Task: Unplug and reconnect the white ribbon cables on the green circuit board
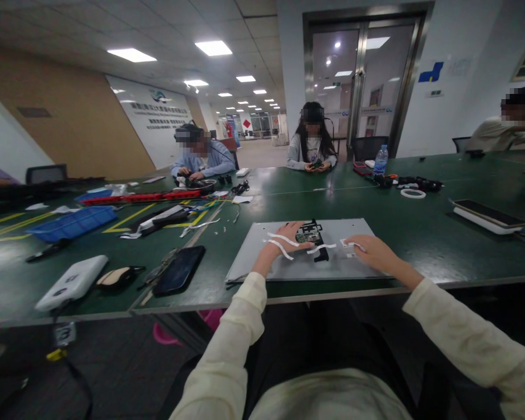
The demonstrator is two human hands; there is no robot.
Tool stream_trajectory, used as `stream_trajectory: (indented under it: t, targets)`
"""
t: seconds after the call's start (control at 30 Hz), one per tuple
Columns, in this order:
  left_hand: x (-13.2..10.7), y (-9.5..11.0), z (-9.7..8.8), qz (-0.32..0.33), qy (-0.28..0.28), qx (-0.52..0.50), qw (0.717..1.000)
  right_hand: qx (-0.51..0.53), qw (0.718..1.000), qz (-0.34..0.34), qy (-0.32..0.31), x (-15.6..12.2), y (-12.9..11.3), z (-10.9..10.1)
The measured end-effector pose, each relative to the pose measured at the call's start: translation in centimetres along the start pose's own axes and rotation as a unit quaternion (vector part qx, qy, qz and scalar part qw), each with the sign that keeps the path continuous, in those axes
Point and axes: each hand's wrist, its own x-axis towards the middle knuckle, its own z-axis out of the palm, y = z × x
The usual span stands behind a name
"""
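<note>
A grey panel (254, 251) lies flat before me, bearing a green-and-black circuit board (308, 234) with a black bracket. My left hand (282, 242) rests at the board's left side, fingers stretched out and thumb apart; it looks open. White strips (284, 238) lie across the back of this hand, and another white strip (321, 248) crosses the lower part of the board and bracket. Right of the board, my right hand (371, 252) is closed in a pinch at a small white strip (346, 243) over the panel. A small white label (350, 255) is just below it.
Left of the panel lie a phone (179, 270), a beige computer mouse (119, 276), a white device (73, 282) and a blue tray (74, 224). To the right are a white tape roll (413, 193) and a white-and-black device (487, 216). Other people sit around the table.
</note>
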Motion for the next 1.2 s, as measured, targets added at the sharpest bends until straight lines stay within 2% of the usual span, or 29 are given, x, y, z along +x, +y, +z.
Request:
stream_trajectory:
  t: [0.1, 0.23, 0.33, 0.47, 0.6, 0.7, 0.83, 0.9, 1.07, 1.2]
  targets:
    - [0.2, -0.1, 0.9, -0.01, -0.027, 0.023, 0.999, -0.068, 0.996, 0.046, 0.026, 0.3, 4.0, 1.0]
    - [0.6, -0.5, 1.8, -0.011, -0.029, 0.019, 0.999, -0.117, 0.99, 0.084, -0.012, 0.1, 7.0, 3.4]
    - [1.1, -0.8, 2.1, 0.007, -0.038, 0.002, 0.999, -0.12, 0.99, 0.069, -0.031, 0.0, 7.7, 4.2]
    - [1.4, -0.8, 2.3, 0.018, -0.043, -0.029, 0.998, -0.109, 0.992, 0.055, -0.045, 0.0, 7.8, 3.9]
    - [1.3, -0.5, 2.1, -0.004, -0.034, -0.042, 0.999, -0.108, 0.991, 0.06, -0.048, 0.1, 7.5, 3.6]
    - [0.7, -0.5, 1.3, -0.037, -0.008, -0.053, 0.998, -0.107, 0.991, 0.065, -0.041, 0.0, 7.2, 3.6]
    - [-2.6, -1.7, -0.4, -0.08, 0.027, -0.053, 0.995, -0.105, 0.992, 0.064, -0.03, -0.1, 7.3, 3.7]
    - [-5.3, -2.5, -1.2, -0.102, 0.033, -0.015, 0.994, -0.109, 0.992, 0.055, -0.029, -0.1, 7.5, 3.8]
    - [-12.3, -4.5, -1.9, -0.224, 0.024, 0.053, 0.973, -0.118, 0.992, 0.03, -0.031, -0.1, 8.1, 4.1]
    - [-15.5, -5.8, -1.6, -0.213, 0.028, 0.035, 0.976, -0.121, 0.992, 0.027, -0.031, -0.1, 8.5, 4.3]
